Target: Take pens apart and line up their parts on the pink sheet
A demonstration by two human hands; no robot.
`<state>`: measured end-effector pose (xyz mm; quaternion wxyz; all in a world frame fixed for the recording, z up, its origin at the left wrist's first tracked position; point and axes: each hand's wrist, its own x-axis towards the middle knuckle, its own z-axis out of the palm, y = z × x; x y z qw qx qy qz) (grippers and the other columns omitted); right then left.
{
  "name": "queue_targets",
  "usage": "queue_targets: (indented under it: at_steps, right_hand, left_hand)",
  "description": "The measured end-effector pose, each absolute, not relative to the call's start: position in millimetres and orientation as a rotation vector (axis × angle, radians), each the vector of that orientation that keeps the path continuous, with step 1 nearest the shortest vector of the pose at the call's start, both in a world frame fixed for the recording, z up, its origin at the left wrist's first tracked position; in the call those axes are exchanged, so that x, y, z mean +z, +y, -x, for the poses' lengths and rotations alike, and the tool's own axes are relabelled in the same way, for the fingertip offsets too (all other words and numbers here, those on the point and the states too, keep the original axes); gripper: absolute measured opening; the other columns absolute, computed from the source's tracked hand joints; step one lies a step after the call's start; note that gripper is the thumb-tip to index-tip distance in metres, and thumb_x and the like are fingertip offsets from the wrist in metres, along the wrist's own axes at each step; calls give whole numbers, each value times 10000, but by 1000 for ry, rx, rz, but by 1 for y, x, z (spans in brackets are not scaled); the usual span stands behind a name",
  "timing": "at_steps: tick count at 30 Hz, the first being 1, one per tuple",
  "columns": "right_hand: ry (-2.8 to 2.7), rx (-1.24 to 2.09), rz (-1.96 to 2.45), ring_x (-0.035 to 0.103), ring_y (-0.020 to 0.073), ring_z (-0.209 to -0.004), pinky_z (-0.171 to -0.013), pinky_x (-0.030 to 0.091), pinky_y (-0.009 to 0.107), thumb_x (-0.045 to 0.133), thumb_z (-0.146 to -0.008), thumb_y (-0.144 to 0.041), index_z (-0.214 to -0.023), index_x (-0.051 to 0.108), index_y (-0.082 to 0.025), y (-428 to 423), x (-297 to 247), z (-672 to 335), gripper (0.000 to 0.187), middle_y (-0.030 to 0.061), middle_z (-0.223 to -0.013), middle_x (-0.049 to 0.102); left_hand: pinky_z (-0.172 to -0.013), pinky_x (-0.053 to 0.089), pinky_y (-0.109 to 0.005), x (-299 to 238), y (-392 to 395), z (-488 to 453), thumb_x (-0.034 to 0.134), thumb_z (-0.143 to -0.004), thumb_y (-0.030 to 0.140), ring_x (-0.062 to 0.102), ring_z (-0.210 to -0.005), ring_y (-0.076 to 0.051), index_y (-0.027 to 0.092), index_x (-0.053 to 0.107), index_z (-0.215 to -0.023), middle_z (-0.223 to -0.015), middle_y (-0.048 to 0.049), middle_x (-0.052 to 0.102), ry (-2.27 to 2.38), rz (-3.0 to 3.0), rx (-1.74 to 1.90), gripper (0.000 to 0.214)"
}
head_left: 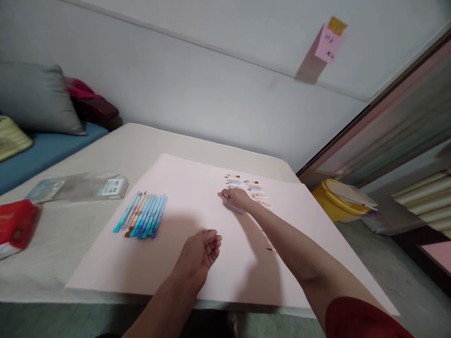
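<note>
My right hand reaches to the far middle of the pink sheet, its fingers closed on a slim grey-blue pen. The pen lies low, at or just over the sheet. Beyond it, several light-coloured pens form short rows, partly hidden by my right hand and forearm. Nearer the front edge, my left hand is held with fingers curled in and nothing visible in them. To its left, a neat row of blue, brown and pale pens lies side by side on the sheet.
Left of the sheet lie a clear plastic package and a red packet on the pale table. A blue seat with a grey cushion borders the left. On the right floor stands a yellow bucket. A wall rises behind.
</note>
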<state>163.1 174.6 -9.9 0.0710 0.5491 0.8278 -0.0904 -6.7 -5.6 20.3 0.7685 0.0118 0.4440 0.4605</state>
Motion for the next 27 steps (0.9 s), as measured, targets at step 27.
queue_targets:
  at_steps: [27]
  right_hand:
    - [1963, -2343, -1472, 478, 72, -427, -407, 390, 182, 551, -627, -133, -952, 628, -158, 73, 59, -113, 335, -34, -568, 554]
  left_hand:
    - [-865, 491, -291, 25, 4, 24, 523, -762, 72, 595, -1006, -203, 109, 584, -896, -1020, -158, 622, 712, 146, 1401, 152]
